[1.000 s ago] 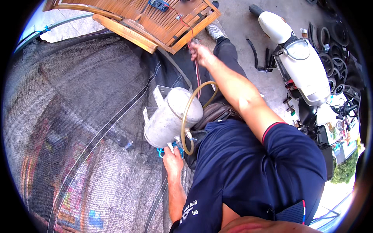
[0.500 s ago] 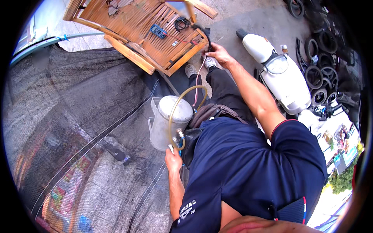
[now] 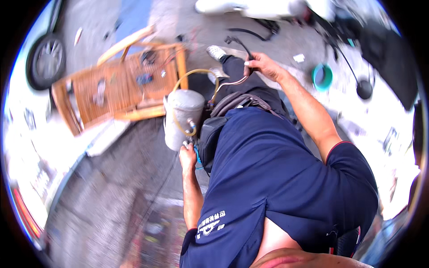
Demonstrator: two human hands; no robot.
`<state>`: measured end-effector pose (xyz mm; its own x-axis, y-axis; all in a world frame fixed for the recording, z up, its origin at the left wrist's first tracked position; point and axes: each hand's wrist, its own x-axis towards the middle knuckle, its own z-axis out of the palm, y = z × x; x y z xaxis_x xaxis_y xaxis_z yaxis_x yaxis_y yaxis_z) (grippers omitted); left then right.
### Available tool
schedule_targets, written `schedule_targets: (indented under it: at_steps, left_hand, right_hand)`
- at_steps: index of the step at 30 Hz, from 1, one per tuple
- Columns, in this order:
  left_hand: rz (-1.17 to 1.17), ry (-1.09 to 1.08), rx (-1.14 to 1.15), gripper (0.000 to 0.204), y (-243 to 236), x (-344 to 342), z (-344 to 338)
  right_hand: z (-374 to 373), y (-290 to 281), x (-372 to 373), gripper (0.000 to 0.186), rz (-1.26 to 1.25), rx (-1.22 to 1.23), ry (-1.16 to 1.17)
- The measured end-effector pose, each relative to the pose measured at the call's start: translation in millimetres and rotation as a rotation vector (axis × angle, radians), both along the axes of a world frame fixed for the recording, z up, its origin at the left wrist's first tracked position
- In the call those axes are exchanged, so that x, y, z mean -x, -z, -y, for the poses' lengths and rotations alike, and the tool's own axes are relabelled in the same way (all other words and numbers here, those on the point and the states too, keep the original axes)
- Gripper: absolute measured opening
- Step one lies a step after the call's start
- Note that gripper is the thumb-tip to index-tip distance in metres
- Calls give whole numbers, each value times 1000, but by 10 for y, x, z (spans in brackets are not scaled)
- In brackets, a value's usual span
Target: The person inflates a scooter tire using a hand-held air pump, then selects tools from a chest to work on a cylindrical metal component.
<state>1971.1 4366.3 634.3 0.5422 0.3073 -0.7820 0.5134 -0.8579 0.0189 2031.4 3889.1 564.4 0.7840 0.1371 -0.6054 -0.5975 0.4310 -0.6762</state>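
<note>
A grey cylindrical canister (image 3: 193, 103) hangs at my left side, next to a dark waist bag (image 3: 212, 142). A yellowish hose (image 3: 196, 70) loops over it to metal fittings on its side. My left hand (image 3: 187, 156) is closed around the fittings near its base; the exact part under the fingers is hidden. Out in front, my right hand (image 3: 265, 67) grips a black tool (image 3: 243, 48) with a thin, bent end; its exact kind is unclear. A thin pinkish tube (image 3: 234, 83) runs from beside the canister up to the right hand.
A slatted wooden chair (image 3: 120, 91) stands at the left, with a blue multimeter (image 3: 144, 79) and a coiled black cable (image 3: 149, 57) on it. A wheel (image 3: 46, 61) is at far left. A teal bucket (image 3: 322, 77) stands to the right, near a black mirror (image 3: 364, 90).
The view has swung round: the chair has shifted left and down, and the bucket and mirror have come into sight. Both hands keep their holds; the right-hand tool now points up and left.
</note>
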Motion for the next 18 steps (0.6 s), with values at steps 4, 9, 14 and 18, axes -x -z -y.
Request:
schedule_targets:
  at_steps: [4,9,14,18]
  left_hand:
    - [-54,218,83,55,549,-202,-399]
    - [9,528,79,46,425,-335,176]
    - [58,916,8,48,88,-188,1861]
    - [132,1108,-26,50,-126,386,3028]
  right_hand:
    - [228,-115,1679,19,-106,-84,324]
    - [-119,21,3334,33,-27,-234,717]
    - [473,112,4300,36,49,-327,940]
    - [881,216,4936,36,34,-333,1068]
